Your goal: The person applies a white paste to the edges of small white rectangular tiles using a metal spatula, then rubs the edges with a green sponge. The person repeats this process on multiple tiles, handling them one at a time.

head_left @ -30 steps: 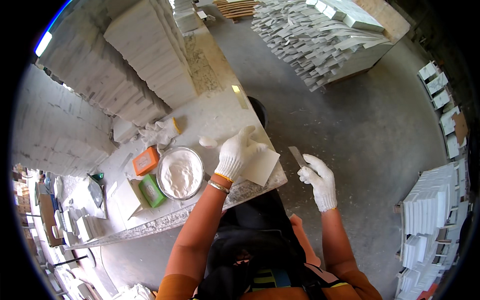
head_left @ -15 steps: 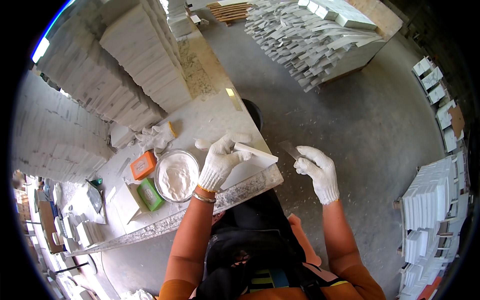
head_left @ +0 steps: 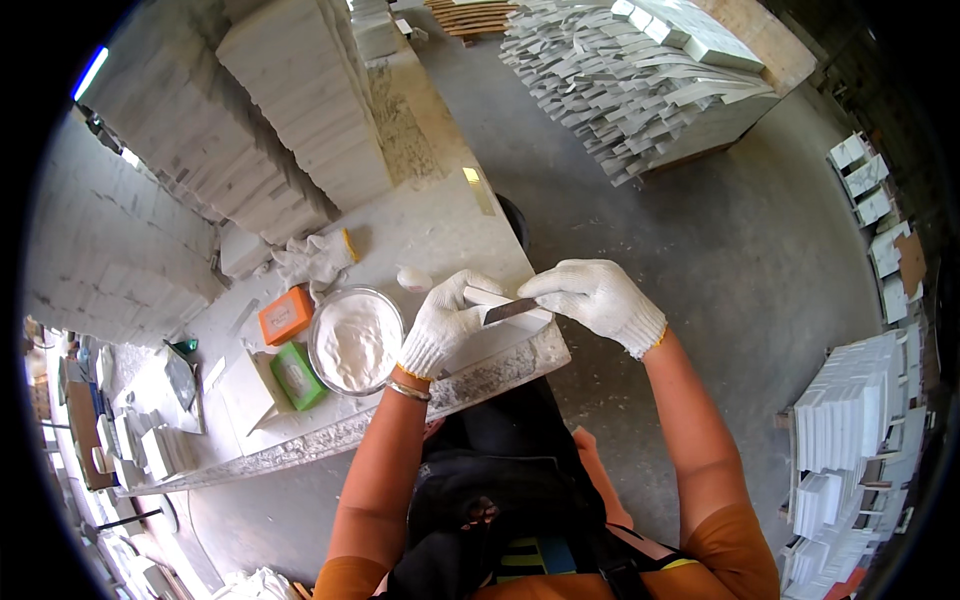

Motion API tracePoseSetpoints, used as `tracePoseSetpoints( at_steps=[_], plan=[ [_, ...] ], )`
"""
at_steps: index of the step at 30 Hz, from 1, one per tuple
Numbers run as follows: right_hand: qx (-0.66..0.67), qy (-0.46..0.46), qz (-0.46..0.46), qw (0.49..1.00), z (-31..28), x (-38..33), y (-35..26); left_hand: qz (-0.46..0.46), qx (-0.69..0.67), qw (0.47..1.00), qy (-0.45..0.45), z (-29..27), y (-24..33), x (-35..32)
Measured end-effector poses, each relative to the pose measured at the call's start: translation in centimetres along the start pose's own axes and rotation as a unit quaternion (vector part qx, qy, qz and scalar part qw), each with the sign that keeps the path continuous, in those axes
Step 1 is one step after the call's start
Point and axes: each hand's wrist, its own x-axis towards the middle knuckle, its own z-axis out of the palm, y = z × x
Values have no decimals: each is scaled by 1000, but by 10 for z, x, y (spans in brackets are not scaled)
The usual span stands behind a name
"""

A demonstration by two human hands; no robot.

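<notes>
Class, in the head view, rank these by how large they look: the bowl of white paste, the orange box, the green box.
1. Bowl of white paste, clearly largest.
2. Orange box and green box look alike; no ranking between them.

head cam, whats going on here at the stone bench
A person in white knit gloves stands at a pale stone workbench. The left hand steadies a small white tile piece near the bench edge, while the right hand lays a flat metal blade across it. Beside the left hand sits a bowl of white paste, with an orange block and a green block next to it. Stacks of white tiles surround the bench.
</notes>
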Motion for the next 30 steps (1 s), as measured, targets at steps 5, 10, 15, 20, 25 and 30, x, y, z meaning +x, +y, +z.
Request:
tracePoseSetpoints(
  at_steps=[5,10,15,20,25,30],
  plan=[
    [-7,-30,-5,1000,0,6,2,14,-45,999,-13,0,0,-1],
    [-46,-39,-18,998,-1,3,2,8,-74,997,-14,3,7,-5],
    [-40,-41,-13,998,-4,-2,-2,19,-39,999,-15,3,9,-6],
    [-24,-33,-2,999,-5,-6,-2,33,-45,998,-27,-1,-2,-3],
    [-36,-19,-39,998,6,7,3,46,-52,998,-9,3,0,-1],
    [-40,-35,9,999,-1,-4,0,18,8,1000,-3,1,6,-4]
  ],
)
